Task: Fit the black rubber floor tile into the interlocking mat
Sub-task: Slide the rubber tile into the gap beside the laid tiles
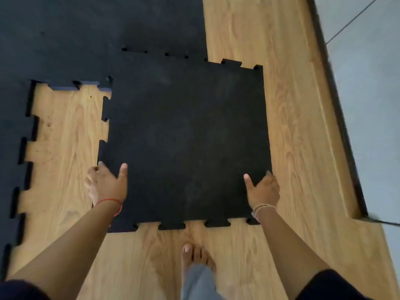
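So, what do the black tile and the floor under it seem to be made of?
The black tile looks like dense rubber: matte, faintly speckled, with cut puzzle-shaped tabs. The floor looks like wood or wood-look laminate: tan grain pattern, smooth, slight sheen. The picture cannot tell which.

matt rubber tile (186, 139) — glossy wood-grain floor (287, 131)
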Demonstrator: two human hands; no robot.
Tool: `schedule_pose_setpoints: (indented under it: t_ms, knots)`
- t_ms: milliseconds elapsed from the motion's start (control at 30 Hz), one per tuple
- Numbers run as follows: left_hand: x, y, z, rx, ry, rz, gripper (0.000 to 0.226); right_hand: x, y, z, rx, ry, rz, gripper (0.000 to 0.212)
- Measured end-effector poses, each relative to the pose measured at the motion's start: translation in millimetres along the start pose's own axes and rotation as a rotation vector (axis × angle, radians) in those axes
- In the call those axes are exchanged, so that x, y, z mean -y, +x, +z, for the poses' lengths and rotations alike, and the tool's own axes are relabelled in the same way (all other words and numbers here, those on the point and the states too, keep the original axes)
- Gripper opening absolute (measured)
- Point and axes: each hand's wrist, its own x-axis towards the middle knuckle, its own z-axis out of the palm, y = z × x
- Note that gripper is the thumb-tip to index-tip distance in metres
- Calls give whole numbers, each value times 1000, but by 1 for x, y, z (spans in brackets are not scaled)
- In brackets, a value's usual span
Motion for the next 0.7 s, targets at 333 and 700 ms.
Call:
schedule_pose_setpoints:
  t_ms: [333,700]
  knots:
    - [-4,44,5,-144,-310,-244,67,-3,53,1,-120,401,254,81]
    - [-12,68,-42,-22,-566,-213,51,-15,35,2,-34,957,300,96]
